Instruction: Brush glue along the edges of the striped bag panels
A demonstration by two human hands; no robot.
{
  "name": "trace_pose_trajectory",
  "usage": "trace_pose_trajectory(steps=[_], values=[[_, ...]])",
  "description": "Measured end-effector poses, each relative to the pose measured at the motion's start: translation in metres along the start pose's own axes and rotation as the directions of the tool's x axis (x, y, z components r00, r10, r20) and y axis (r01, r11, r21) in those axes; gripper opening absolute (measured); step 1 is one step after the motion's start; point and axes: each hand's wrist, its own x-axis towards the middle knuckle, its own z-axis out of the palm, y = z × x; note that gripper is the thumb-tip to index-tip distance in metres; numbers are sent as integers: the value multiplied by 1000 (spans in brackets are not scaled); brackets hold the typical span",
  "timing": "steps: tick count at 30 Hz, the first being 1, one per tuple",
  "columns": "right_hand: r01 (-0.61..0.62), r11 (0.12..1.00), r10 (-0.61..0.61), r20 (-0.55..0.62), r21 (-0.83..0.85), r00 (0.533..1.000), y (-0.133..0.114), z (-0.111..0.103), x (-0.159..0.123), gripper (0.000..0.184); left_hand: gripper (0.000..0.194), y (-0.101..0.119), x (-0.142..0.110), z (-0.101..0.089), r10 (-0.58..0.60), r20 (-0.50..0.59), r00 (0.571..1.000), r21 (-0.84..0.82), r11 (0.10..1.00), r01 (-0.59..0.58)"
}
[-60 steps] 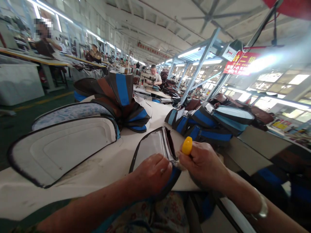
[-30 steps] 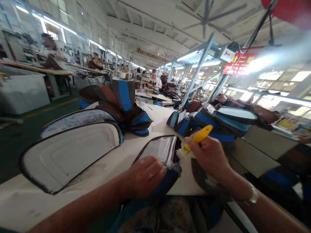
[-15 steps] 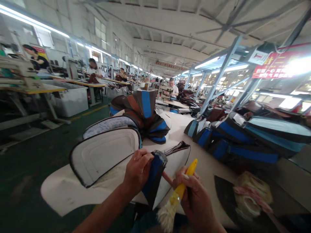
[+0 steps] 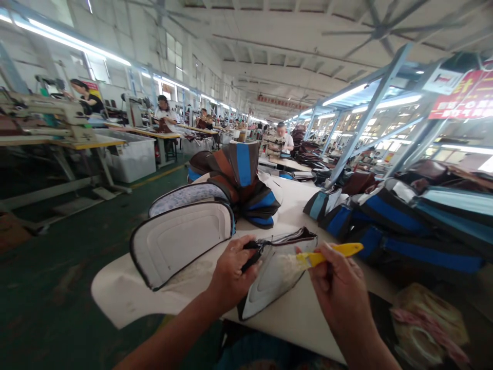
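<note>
My right hand (image 4: 339, 280) is closed round a paintbrush with a yellow handle (image 4: 349, 250). Its pale bristles reach left and appear to lie against the white face of a dark-edged bag panel (image 4: 265, 285). My left hand (image 4: 234, 270) grips that panel by a dark flap at its upper left, thumb and fingers pinched together. Just left of this hand stands another bag piece (image 4: 185, 241), white inside with a black rim, tilted on the pale table surface (image 4: 127, 288).
Behind my hands rises a stack of blue, grey and brown bag pieces (image 4: 243, 164). More blue-striped pieces (image 4: 408, 216) are heaped at right. A glue-stained container with pink cloth (image 4: 427, 318) sits near right. Sewing machines (image 4: 73, 121) and people line the left.
My right hand has lifted and turned the brush, bringing its bristles from below up to the panel. My left hand has tipped the panel so its white face shows more. The camera has swung left.
</note>
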Motion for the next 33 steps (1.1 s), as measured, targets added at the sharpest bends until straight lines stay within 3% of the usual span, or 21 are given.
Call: trace_pose_trajectory(steps=[2, 3, 6, 8, 10, 12, 15, 16, 20, 21, 24, 26, 28, 29, 31, 33], values=[[99, 987, -110, -81, -123, 991, -9, 1, 7, 25, 16, 3, 7, -3, -60, 74, 995, -86, 994, 66], [135, 974, -149, -66, -183, 987, -11, 2, 9, 25, 15, 5, 10, -3, -76, 113, 991, -121, 989, 90], [276, 893, -245, 128, -357, 961, -7, 8, 16, 24, 15, 11, 16, -4, -99, 161, 982, -185, 974, 128], [441, 753, -333, 295, -488, 895, -2, 11, 23, 21, 15, 14, 18, -3, -114, 145, 983, -197, 970, 142], [604, 560, -420, 435, -566, 797, 2, 12, 29, 19, 16, 16, 19, -3, -125, 150, 981, -211, 965, 155], [663, 454, -491, 455, -595, 743, 1, 11, 32, 18, 16, 15, 19, -5, -129, 169, 977, -235, 958, 167], [617, 530, -520, 352, -581, 778, -2, 10, 27, 14, 17, 13, 17, -8, -141, 177, 974, -259, 948, 184], [622, 551, -508, 368, -556, 779, -3, 10, 25, 12, 17, 11, 17, -9, -145, 173, 974, -260, 947, 187], [745, 429, -459, 588, -510, 666, 1, 8, 18, 7, 14, 9, 17, -9, -153, 164, 975, -240, 952, 189], [741, 412, -477, 567, -531, 671, 2, 8, 17, 7, 14, 9, 17, -9, -154, 164, 974, -229, 955, 189], [684, 475, -522, 448, -553, 725, 6, 10, 15, 7, 11, 10, 14, -5, -132, 138, 982, -203, 966, 158], [708, 477, -479, 522, -521, 706, 9, 11, 13, 8, 1, 8, 5, -1, -100, 59, 993, -163, 981, 108], [724, 439, -453, 565, -531, 689, 9, 9, 13, 12, 14, -2, -12, 2, -95, -52, 994, -99, 991, 89], [700, 447, -478, 512, -557, 713, 8, 6, 13, 13, 23, -11, -22, 3, -122, -96, 988, -74, 991, 115], [593, 547, -518, 318, -591, 794, 3, -4, 8, 16, 35, -37, -44, 6, -207, -110, 972, -148, 971, 190], [468, 681, -480, 139, -564, 866, -2, -17, -4, 22, 27, -67, -61, 7, -209, -69, 976, -209, 959, 190]])
